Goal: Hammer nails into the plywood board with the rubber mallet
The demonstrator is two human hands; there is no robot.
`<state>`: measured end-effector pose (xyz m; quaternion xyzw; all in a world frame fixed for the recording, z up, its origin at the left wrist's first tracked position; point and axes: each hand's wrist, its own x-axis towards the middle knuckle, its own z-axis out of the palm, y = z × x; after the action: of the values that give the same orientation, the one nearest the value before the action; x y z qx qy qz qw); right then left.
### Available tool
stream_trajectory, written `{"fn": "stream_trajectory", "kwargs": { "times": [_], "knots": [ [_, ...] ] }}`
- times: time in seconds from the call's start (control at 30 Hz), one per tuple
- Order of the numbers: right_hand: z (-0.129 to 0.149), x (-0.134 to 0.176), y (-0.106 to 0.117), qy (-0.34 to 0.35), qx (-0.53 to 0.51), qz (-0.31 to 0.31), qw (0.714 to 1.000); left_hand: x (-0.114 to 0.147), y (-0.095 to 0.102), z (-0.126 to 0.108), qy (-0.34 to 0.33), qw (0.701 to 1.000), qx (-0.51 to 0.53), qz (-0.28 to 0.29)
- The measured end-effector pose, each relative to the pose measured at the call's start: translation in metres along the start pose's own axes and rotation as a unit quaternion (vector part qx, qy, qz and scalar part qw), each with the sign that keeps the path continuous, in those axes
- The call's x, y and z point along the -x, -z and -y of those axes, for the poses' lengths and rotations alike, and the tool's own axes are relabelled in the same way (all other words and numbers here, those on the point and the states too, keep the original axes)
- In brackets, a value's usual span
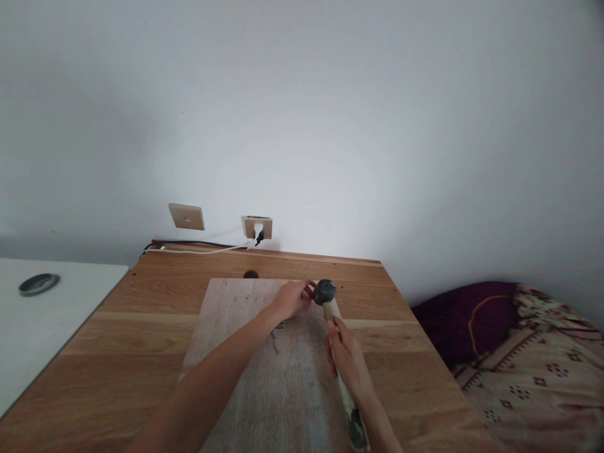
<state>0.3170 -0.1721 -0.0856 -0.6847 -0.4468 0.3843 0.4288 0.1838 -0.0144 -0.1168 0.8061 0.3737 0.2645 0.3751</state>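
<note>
My right hand point(346, 352) is wrapped round the pale handle of a hammer point(325, 293), whose dark, rounded head hangs over the board's far right corner. Right beside that head is my left hand point(293, 299), low over the board with thumb and fingers pinched together; whatever they hold is too small to make out. Beneath both hands lies a pale wooden board point(283, 390). A few small dark points, perhaps nails, stand in a row along its far edge. Thin grey metal pieces point(276, 340) lie on the board, partly hidden by my left forearm.
The board rests on a wooden table point(391, 377) against a white wall. Cables point(207, 250) run along its back edge to a wall socket point(258, 228). At left, a white surface point(51, 327) bears a dark oval dish point(39, 284). Patterned bedding point(528, 377) lies at right.
</note>
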Motion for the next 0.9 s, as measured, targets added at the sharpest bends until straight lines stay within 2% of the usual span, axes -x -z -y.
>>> {"fn": "stream_trajectory", "kwargs": {
  "times": [0.23, 0.47, 0.57, 0.67, 0.73, 0.83, 0.9],
  "knots": [
    [-0.006, 0.007, 0.0, -0.016, -0.011, -0.008, 1.0, -0.001, 0.0, 0.003, 0.001, 1.0, -0.004, 0.006],
    [-0.029, 0.013, 0.001, -0.031, -0.047, -0.047, 0.997, -0.002, 0.001, 0.002, 0.001, 1.0, 0.008, 0.016],
    [-0.032, 0.01, 0.002, -0.038, -0.054, -0.032, 0.997, -0.006, 0.011, 0.0, 0.034, 0.997, 0.067, -0.012],
    [-0.032, 0.007, 0.003, -0.029, -0.051, -0.023, 0.998, -0.002, 0.033, -0.003, 0.042, 0.996, 0.067, -0.037],
    [-0.031, 0.006, 0.003, -0.024, -0.046, -0.026, 0.998, 0.008, 0.051, -0.006, 0.025, 0.999, 0.045, -0.007],
    [-0.031, 0.007, 0.002, -0.033, -0.041, -0.025, 0.998, 0.031, 0.073, -0.013, -0.02, 0.994, -0.025, 0.107],
    [-0.032, 0.008, 0.002, -0.036, -0.046, -0.024, 0.998, 0.044, 0.08, -0.019, -0.051, 0.977, -0.112, 0.177]
  ]
}}
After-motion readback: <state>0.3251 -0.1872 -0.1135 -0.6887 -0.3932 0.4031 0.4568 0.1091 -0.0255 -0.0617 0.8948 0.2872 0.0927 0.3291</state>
